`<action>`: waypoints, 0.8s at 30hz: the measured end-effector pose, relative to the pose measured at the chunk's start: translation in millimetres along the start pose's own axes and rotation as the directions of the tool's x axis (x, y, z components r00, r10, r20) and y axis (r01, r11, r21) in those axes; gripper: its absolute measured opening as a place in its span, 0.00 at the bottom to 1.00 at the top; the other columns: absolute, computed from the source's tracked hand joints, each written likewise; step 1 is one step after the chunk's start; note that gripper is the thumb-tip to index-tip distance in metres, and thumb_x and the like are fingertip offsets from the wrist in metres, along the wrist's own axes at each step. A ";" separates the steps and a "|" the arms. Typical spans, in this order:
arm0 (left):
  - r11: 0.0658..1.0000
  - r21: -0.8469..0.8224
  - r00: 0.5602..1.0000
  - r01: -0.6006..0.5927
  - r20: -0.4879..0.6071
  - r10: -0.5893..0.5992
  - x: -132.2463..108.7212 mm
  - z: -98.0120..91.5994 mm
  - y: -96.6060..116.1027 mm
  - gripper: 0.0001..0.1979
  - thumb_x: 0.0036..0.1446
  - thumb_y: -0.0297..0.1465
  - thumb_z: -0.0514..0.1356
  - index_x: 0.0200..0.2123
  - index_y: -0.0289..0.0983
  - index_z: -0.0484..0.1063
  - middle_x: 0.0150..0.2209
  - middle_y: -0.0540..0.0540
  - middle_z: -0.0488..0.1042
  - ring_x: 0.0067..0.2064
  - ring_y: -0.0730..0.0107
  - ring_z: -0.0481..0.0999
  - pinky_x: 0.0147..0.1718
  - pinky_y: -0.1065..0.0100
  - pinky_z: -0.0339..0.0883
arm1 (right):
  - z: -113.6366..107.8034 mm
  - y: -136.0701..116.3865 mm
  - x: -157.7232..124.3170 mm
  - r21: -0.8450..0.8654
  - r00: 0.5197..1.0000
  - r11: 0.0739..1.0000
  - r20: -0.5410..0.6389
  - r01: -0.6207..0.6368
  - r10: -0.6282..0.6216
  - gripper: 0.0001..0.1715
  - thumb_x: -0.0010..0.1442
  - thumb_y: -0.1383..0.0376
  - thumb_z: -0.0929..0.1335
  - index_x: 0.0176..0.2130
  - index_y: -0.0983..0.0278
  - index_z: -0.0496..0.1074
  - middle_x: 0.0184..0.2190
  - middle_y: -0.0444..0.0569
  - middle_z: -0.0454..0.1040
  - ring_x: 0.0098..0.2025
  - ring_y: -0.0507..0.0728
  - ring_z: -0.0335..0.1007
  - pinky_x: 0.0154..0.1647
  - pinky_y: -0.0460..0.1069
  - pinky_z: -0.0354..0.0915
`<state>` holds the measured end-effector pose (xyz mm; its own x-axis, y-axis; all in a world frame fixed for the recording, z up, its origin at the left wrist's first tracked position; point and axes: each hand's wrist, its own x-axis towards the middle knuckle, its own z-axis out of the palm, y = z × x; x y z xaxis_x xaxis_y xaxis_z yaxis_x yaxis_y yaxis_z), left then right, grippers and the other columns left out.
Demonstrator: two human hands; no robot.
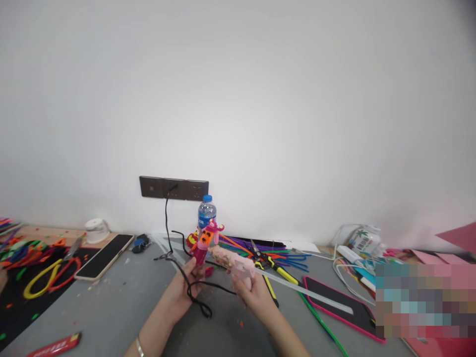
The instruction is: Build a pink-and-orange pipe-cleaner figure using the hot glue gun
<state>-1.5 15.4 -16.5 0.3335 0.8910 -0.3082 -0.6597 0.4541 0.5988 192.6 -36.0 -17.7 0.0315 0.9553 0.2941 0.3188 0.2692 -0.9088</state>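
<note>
My left hand is closed around the base of a small pink and orange pipe-cleaner figure, holding it upright above the grey table. My right hand grips the handle of a pink glue gun, whose crusted nozzle points left at the figure. The gun's black cord loops under my left hand and runs up to the dark wall socket strip.
Behind the figure stand a water bottle, coloured pipe cleaners and scissors. A phone and more pipe cleaners lie left. A pink-edged dark pad, a clear glue stick and white cables lie right.
</note>
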 end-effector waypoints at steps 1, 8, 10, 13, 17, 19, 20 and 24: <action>1.000 0.006 1.000 -0.005 -0.004 0.006 -0.4 0.3 -0.1 0.07 0.53 0.31 0.66 0.28 0.32 0.76 0.22 0.48 0.76 0.23 0.73 0.74 0.22 0.74 0.67 | -0.3 0.3 -0.1 -0.020 1.000 1.000 -0.016 0.014 -0.014 0.26 0.57 0.45 0.64 0.36 0.65 0.75 0.17 0.45 0.68 0.22 0.57 0.66 0.23 0.48 0.64; 0.999 0.041 0.999 -0.030 0.017 0.029 -2.1 -0.5 -1.0 0.08 0.51 0.32 0.68 0.29 0.32 0.77 0.23 0.47 0.76 0.25 0.71 0.75 0.23 0.74 0.68 | -0.1 6.4 -1.3 -0.155 0.999 0.988 -0.045 0.010 -0.017 0.28 0.56 0.46 0.65 0.38 0.66 0.77 0.30 0.55 0.77 0.34 0.64 0.71 0.37 0.55 0.68; 0.999 0.036 1.000 -0.027 -0.012 0.027 -2.6 0.1 -0.9 0.07 0.52 0.31 0.67 0.29 0.32 0.77 0.23 0.47 0.76 0.25 0.71 0.75 0.23 0.74 0.68 | 0.0 8.2 -1.7 -0.181 0.999 0.983 -0.034 0.001 -0.007 0.29 0.56 0.45 0.64 0.38 0.67 0.77 0.32 0.57 0.77 0.36 0.65 0.71 0.39 0.57 0.68; 0.999 0.025 0.998 -0.022 -0.058 0.023 -3.1 1.8 -0.6 0.06 0.54 0.29 0.65 0.29 0.31 0.76 0.23 0.47 0.77 0.24 0.72 0.75 0.23 0.74 0.68 | -0.4 7.8 -2.4 -0.211 1.000 0.977 -0.017 0.022 -0.026 0.29 0.56 0.46 0.64 0.41 0.68 0.77 0.35 0.58 0.77 0.38 0.66 0.72 0.42 0.58 0.67; 0.999 0.009 0.996 -0.032 -0.079 0.033 -3.5 2.6 -0.1 0.05 0.53 0.28 0.66 0.28 0.32 0.75 0.22 0.48 0.76 0.23 0.72 0.75 0.23 0.74 0.68 | -1.8 4.3 -3.9 -0.262 0.999 0.964 0.011 0.039 -0.038 0.26 0.57 0.49 0.64 0.41 0.67 0.77 0.37 0.58 0.77 0.41 0.67 0.71 0.44 0.59 0.66; 1.000 0.011 0.998 -0.028 -0.060 0.029 -3.8 2.2 0.0 0.05 0.52 0.28 0.66 0.29 0.32 0.75 0.23 0.48 0.76 0.24 0.72 0.75 0.23 0.74 0.67 | -2.3 3.8 -4.7 -0.275 0.999 0.961 0.023 0.035 -0.029 0.26 0.57 0.50 0.65 0.43 0.67 0.76 0.37 0.59 0.77 0.41 0.67 0.71 0.44 0.59 0.67; 1.000 0.013 0.998 -0.023 -0.052 0.024 -3.9 2.0 0.1 0.05 0.52 0.29 0.66 0.29 0.32 0.75 0.23 0.47 0.77 0.24 0.72 0.75 0.23 0.74 0.67 | -2.5 4.0 -5.0 -0.280 0.999 0.959 0.028 0.032 -0.025 0.27 0.57 0.50 0.65 0.44 0.68 0.76 0.38 0.59 0.77 0.41 0.67 0.71 0.44 0.59 0.67; 1.000 0.021 0.998 -0.021 -0.054 0.022 -3.6 1.7 -0.5 0.05 0.52 0.29 0.67 0.29 0.32 0.76 0.23 0.47 0.76 0.23 0.73 0.74 0.23 0.74 0.67 | -2.3 5.8 -5.0 -0.287 0.999 0.957 0.027 0.049 -0.043 0.26 0.57 0.50 0.65 0.44 0.66 0.77 0.38 0.59 0.78 0.42 0.68 0.72 0.44 0.59 0.67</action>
<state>-1.2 11.9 -14.4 0.2820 0.8994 -0.3339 -0.6527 0.4349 0.6203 196.5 -39.5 -23.7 -0.0075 0.9457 0.3250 0.5787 0.2692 -0.7698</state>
